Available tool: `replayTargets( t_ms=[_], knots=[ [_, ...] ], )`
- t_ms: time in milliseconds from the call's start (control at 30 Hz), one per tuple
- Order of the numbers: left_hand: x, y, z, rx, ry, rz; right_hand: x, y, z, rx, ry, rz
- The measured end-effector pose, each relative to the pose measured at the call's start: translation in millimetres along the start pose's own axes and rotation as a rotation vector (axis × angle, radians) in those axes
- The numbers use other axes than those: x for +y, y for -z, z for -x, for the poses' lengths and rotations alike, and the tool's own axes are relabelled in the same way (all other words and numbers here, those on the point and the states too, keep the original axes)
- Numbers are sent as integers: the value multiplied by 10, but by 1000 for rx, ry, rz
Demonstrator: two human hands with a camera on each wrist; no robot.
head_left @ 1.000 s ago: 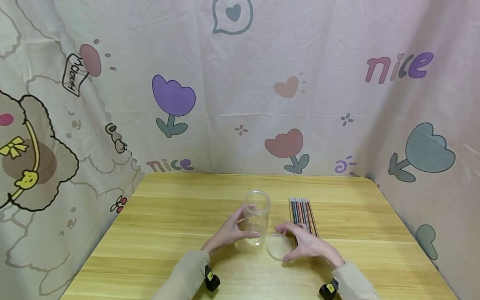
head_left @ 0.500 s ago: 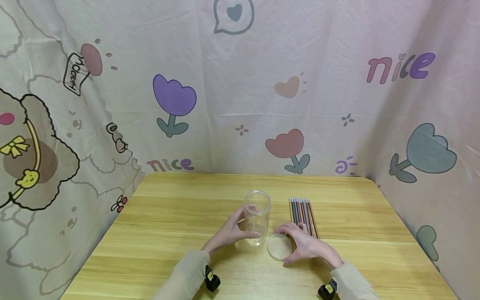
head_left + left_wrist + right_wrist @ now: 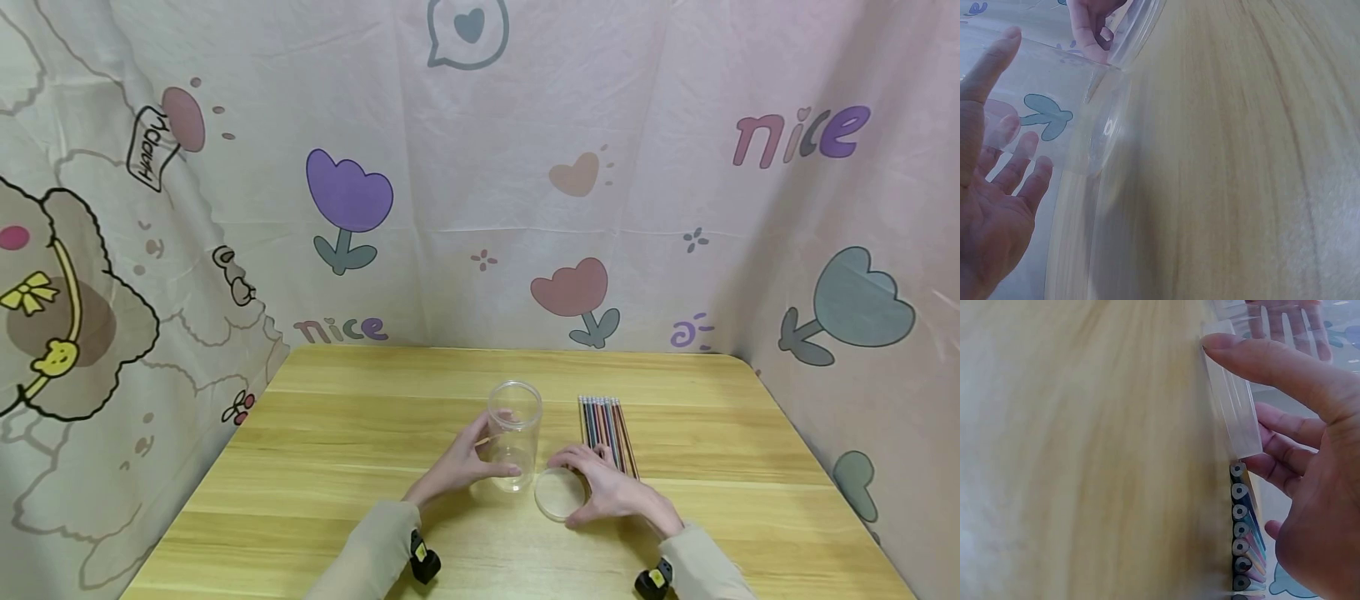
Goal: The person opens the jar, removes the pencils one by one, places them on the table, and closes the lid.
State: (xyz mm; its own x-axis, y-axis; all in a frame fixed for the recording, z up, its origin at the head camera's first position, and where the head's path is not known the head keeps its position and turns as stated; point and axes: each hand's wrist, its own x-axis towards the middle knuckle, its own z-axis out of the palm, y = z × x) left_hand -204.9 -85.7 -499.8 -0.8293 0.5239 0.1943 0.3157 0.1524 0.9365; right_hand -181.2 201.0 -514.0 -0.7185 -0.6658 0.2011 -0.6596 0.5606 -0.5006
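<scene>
A clear plastic jar (image 3: 519,446) stands upright and uncovered on the table, nothing visible inside it. My left hand (image 3: 452,467) holds its lower half from the left. In the left wrist view the thumb crosses one side of the jar (image 3: 1066,81), and the other fingers show through or behind it. To the jar's right lies a round, translucent lid (image 3: 559,496). My right hand (image 3: 613,489) spans this lid, fingertips at the far rim and thumb at the near rim. In the right wrist view the thumb tip overlaps the lid's side wall (image 3: 1235,406).
A row of several pencils (image 3: 602,421) lies side by side right of the lid, partly hidden under my right hand. Their flat ends (image 3: 1240,529) show in the right wrist view. The wooden table (image 3: 360,417) meets a printed cloth backdrop (image 3: 465,167) at the back.
My right hand has shifted very slightly left at the lid. The left hand, jar and pencils stay in place.
</scene>
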Motion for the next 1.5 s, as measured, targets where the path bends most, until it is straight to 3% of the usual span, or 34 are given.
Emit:
replayTargets(
  t_ms=[367, 900, 1133, 1500],
  knots=[
    [30, -3, 11, 3, 14, 8, -78, 97, 22, -19, -75, -105],
    [-6, 1, -1, 6, 2, 0, -138, 325, -22, 114, 41, -204],
    [-24, 7, -9, -1, -15, 6, -166, 499, -46, 152, 62, -359],
    [-20, 9, -11, -7, -30, 9, -219, 746, -160, 194, 152, -444]
  ],
)
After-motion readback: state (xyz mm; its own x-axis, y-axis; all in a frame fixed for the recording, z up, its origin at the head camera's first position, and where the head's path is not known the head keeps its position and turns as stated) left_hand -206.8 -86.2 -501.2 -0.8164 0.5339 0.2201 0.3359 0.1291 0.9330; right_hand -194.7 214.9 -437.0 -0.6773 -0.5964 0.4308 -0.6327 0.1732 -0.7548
